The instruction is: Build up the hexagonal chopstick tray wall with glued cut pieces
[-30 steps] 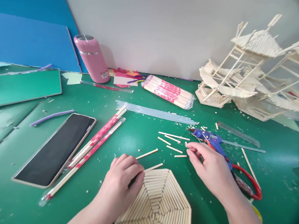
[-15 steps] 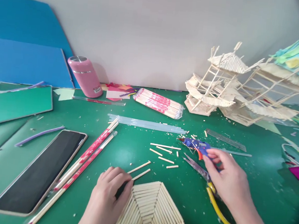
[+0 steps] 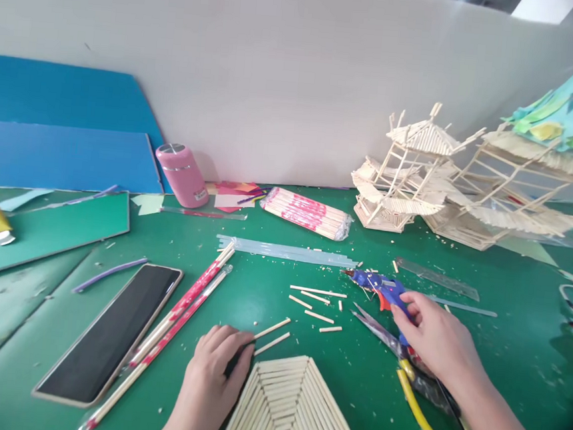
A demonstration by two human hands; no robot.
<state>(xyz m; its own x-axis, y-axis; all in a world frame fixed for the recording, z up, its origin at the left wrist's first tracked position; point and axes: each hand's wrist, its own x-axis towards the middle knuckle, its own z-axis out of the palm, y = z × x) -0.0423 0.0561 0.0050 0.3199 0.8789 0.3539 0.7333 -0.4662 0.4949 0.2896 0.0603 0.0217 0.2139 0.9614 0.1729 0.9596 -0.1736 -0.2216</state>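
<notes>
- Left hand: fingers curled, pressed against the left edge of the stick panel; whether it pinches anything cannot be told.
- Stick panel: hexagonal piece of pale wooden sticks laid in rings, flat at the near edge of the bench.
- Right hand: fingers closing around the handle of the glue gun, right of the bench's centre.
- Glue gun: blue body, orange trigger, nozzle pointing left, lying on the bench.
- Pliers: yellow handles, partly under the right wrist.
- Cut sticks: several short lengths, loose between the two hands.
- Wrapped chopsticks: red-and-white sleeves, print too small to read, beside the phone, which lies screen up, dark.
- Chopstick bundle: clear wrap, pink print illegible, toward the far edge.
- Pink flask: small white label, unreadable, at the far edge.
- Stick pavilion models: far right corner.
</notes>
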